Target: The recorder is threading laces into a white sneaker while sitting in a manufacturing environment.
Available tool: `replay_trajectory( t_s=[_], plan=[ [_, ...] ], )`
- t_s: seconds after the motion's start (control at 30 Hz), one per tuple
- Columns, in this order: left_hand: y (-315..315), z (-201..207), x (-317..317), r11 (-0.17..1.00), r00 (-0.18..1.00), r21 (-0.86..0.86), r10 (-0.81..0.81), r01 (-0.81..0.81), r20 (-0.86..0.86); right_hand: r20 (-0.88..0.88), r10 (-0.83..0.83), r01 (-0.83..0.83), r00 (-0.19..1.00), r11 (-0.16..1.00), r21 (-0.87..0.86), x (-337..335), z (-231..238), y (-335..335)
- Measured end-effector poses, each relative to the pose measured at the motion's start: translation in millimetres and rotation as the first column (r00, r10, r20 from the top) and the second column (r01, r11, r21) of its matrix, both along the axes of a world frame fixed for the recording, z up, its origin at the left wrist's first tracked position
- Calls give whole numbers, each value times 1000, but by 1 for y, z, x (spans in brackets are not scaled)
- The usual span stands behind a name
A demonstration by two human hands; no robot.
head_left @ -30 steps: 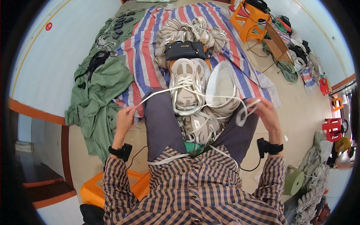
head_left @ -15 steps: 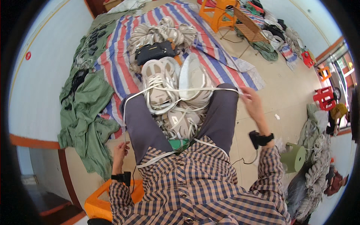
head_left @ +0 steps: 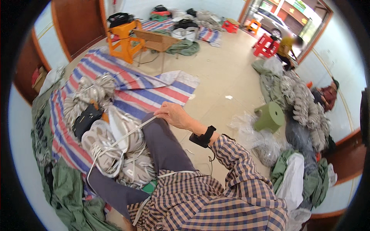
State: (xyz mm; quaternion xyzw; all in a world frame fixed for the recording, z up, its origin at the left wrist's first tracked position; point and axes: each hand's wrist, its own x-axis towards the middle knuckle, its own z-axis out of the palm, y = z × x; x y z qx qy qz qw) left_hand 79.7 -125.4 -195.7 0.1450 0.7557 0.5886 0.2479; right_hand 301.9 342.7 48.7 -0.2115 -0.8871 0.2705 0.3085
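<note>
My right hand [head_left: 169,114] is closed in a pinch on a pale shoelace [head_left: 133,133], just above my right knee. The lace runs taut from my fingers across the shoes, then loops down over my left thigh. Between my knees a beige and white sneaker [head_left: 96,144] stands beside another pale sneaker [head_left: 133,136]. Below them is a bundle of laced sneakers [head_left: 135,173], with white laces crossing it. A dark pouch [head_left: 87,120] lies just beyond the shoes. My left hand is out of the picture.
A striped sheet [head_left: 169,92] covers the floor ahead, with more shoes [head_left: 90,90] on it. Green cloth [head_left: 67,192] lies at left. An orange stool [head_left: 123,40], folding chair [head_left: 158,40] and green stool [head_left: 271,117] stand around. Shoe piles [head_left: 304,106] and two people are at right.
The view has swung to the right, and my left hand has gone out of it. My right hand still pinches the lace beside the right knee.
</note>
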Motion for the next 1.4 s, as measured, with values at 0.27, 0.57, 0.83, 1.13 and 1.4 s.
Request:
replay_trajectory(
  t_s=[0.27,0.57,0.83,1.13,1.4],
  plan=[
    [64,-31,-18,952,944,-121,-296,280,-147,135,-327,345,935,927,-146,160,-69,28],
    [104,-47,-42,879,823,-296,-462,375,-330,336,-369,488,866,772,-408,239,-143,-35],
    [71,-76,-70,851,755,-467,-467,241,-460,646,-163,473,746,813,-340,243,-189,-58],
    [-237,-101,-29,804,858,-318,-509,503,71,-546,270,-577,793,622,-530,83,90,78],
    [-41,100,-18,977,972,-167,158,-129,176,-455,184,-489,871,400,-775,-108,93,-8]
  ],
)
